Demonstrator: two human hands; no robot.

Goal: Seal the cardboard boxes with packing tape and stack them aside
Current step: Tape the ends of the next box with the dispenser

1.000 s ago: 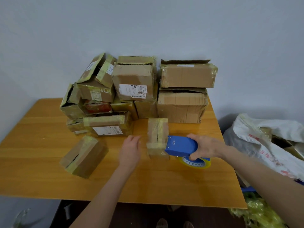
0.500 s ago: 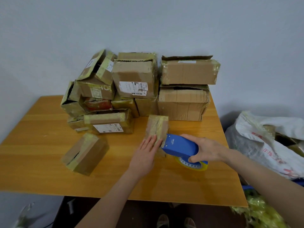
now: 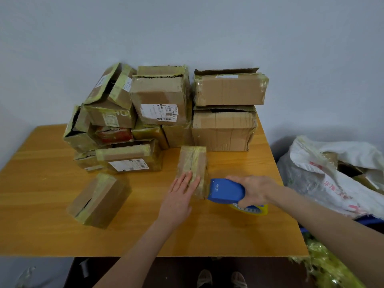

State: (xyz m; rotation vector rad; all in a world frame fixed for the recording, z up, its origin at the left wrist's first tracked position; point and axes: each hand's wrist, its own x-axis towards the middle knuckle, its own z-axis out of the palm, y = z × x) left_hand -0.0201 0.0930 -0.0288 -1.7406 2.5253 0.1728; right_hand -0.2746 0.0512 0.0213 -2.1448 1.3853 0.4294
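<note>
**Left hand (image 3: 180, 196) flat on the box, dispenser at its near end**

Left hand lies open, its straight fingers pressed on the near part of the small box (image 3: 193, 163), over the yellowish tape that runs along the top seam. A second ago this hand hovered off the cardboard at the box's left side; now it bears down on it. The right hand (image 3: 257, 191) grips the blue tape dispenser (image 3: 225, 191), fingers wrapped round the body, with the yellow tape roll (image 3: 254, 210) below. The dispenser's front edge meets the near right end of the box, much as it did a second ago.

With the box pinned, the strip is probably being smoothed down or held taut for the cut, so this seal looks nearly done and stacking should follow.

The box stands on the wooden table (image 3: 41, 204), just in front of the pile of boxes (image 3: 162, 96) against the wall. Another taped box (image 3: 99, 200) lies tilted well to the left. A white sack (image 3: 332, 173) sits off the table's right edge.
</note>
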